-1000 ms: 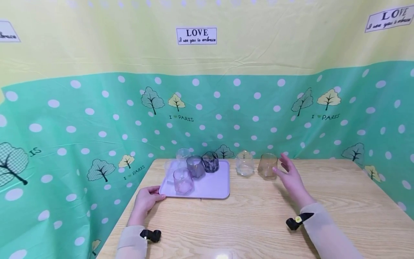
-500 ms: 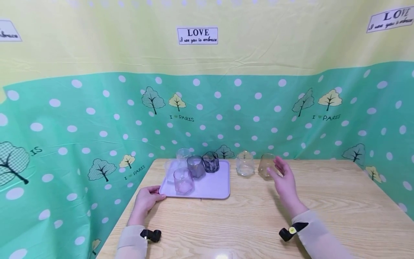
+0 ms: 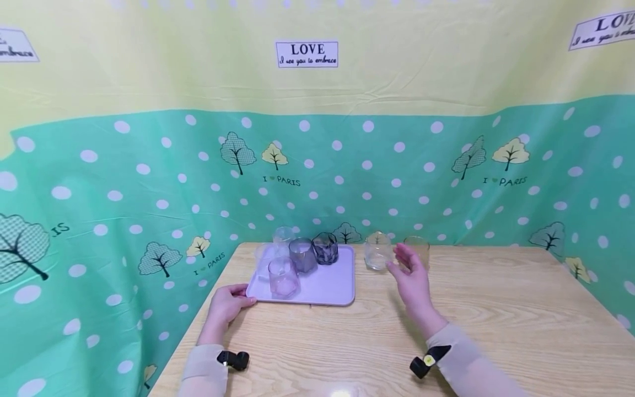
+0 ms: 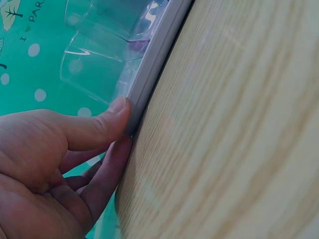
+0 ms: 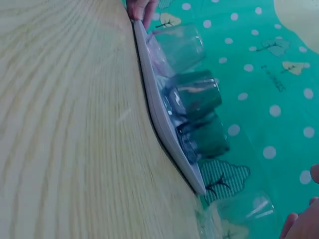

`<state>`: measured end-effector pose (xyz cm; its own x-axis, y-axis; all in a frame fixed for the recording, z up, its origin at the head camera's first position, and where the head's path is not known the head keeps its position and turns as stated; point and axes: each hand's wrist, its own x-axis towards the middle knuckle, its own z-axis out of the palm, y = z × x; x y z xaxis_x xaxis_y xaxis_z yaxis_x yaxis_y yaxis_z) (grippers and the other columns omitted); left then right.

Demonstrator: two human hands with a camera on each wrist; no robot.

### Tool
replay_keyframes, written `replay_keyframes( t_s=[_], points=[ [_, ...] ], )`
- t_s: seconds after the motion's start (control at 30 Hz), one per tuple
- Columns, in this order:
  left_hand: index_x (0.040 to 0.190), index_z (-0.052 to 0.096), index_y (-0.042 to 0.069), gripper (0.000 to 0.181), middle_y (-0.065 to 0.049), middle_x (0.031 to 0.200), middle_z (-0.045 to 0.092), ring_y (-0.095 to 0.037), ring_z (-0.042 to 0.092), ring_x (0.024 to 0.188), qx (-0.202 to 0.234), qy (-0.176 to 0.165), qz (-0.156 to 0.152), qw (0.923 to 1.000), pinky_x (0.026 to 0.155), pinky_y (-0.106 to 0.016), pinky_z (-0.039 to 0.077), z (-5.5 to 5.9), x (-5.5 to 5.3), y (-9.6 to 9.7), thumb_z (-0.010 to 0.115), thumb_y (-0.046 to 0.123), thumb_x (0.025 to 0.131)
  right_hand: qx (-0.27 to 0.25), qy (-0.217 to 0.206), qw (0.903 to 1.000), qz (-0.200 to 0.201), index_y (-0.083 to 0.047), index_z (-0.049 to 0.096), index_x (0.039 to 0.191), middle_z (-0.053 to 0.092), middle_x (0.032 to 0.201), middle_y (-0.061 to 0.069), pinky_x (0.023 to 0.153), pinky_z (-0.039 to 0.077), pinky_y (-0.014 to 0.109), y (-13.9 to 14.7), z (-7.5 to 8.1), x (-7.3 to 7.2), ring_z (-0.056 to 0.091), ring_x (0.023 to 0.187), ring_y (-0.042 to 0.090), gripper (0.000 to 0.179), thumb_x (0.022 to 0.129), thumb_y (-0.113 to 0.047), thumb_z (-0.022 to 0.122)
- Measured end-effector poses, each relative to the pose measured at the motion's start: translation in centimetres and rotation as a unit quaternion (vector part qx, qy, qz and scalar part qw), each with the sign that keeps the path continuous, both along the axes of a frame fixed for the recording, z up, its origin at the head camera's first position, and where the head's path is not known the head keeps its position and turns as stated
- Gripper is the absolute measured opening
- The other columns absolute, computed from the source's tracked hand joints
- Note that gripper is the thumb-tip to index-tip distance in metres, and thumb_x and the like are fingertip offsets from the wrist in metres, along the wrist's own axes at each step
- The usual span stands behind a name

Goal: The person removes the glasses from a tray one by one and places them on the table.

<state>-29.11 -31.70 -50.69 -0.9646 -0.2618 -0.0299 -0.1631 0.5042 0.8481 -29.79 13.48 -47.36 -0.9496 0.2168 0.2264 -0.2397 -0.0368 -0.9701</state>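
At the near left corner of a pale lilac tray [image 3: 329,289], my left hand [image 3: 227,305] pinches the rim, thumb on top and fingers at its side. On the tray stand a pink glass [image 3: 284,280], a grey glass [image 3: 303,256], a dark patterned glass [image 3: 325,250] and clear ones at the back left. My right hand [image 3: 414,284] has its fingers spread beside a clear glass [image 3: 377,255] to the right of the tray; whether it touches the glass I cannot tell. Partly hidden behind this hand is an amber glass [image 3: 422,255].
All this is on a light wooden table [image 3: 317,342]. A green and yellow printed curtain [image 3: 317,182] hangs behind the table's far edge and along both sides.
My right hand has moved left from beside the amber glass, passing in front of it, to the clear glass. The left hand stays on the tray corner.
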Motion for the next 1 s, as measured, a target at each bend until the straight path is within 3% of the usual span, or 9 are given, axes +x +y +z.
replay_keyframes(
  t_s=[0.13,0.23,0.37,0.67,1.0],
  points=[
    [0.134,0.068,-0.009,0.052,-0.017,0.11,0.072,-0.025,0.063,0.097,0.0,-0.003,0.001,1.0,0.082,-0.03,0.049,-0.1,0.0,0.0,0.088,0.003,0.087,0.002,-0.001,0.9998,0.021,0.001,0.048,0.154,0.053,0.152,0.023,0.099,0.046,0.014,-1.9,-0.6,-0.4,0.046,0.142,0.039,0.056,0.101,0.004,0.067],
    [0.134,0.069,-0.008,0.052,-0.016,0.111,0.072,-0.025,0.063,0.098,-0.002,-0.008,0.005,1.0,0.083,-0.031,0.049,-0.1,0.1,0.0,0.087,0.003,0.087,0.013,-0.004,0.9993,0.034,0.001,0.052,0.152,0.055,0.149,0.024,0.097,0.047,0.013,-3.4,-1.1,-0.7,0.049,0.14,0.04,0.054,0.101,0.003,0.068],
    [0.134,0.068,-0.009,0.052,-0.016,0.11,0.073,-0.027,0.064,0.098,-0.004,-0.009,0.005,0.9999,0.083,-0.032,0.049,0.0,0.1,-0.2,0.088,0.003,0.087,0.032,-0.011,0.9981,0.052,-0.001,0.055,0.15,0.059,0.147,0.023,0.099,0.049,0.021,-5.5,-1.7,-1.4,0.054,0.135,0.04,0.053,0.099,0.002,0.071],
    [0.135,0.068,-0.008,0.054,-0.016,0.111,0.072,-0.026,0.064,0.098,-0.006,-0.012,0.002,0.9999,0.085,-0.033,0.05,-0.1,-0.1,0.0,0.088,0.004,0.087,0.045,-0.033,0.995,0.083,-0.001,0.051,0.154,0.059,0.146,0.024,0.112,0.045,0.054,-9.1,-2.7,-2.7,0.055,0.132,0.045,0.063,0.096,-0.003,0.076],
    [0.137,0.067,-0.007,0.054,-0.016,0.114,0.072,-0.026,0.064,0.099,0.001,-0.018,0.009,0.9998,0.084,-0.032,0.05,-0.2,-0.3,-0.1,0.087,0.003,0.087,0.11,-0.063,0.9895,0.069,-0.005,0.045,0.159,0.057,0.149,0.022,0.11,0.048,0.054,-10.7,-3.2,-5.8,0.057,0.133,0.042,0.077,0.092,-0.012,0.084]
  ],
)
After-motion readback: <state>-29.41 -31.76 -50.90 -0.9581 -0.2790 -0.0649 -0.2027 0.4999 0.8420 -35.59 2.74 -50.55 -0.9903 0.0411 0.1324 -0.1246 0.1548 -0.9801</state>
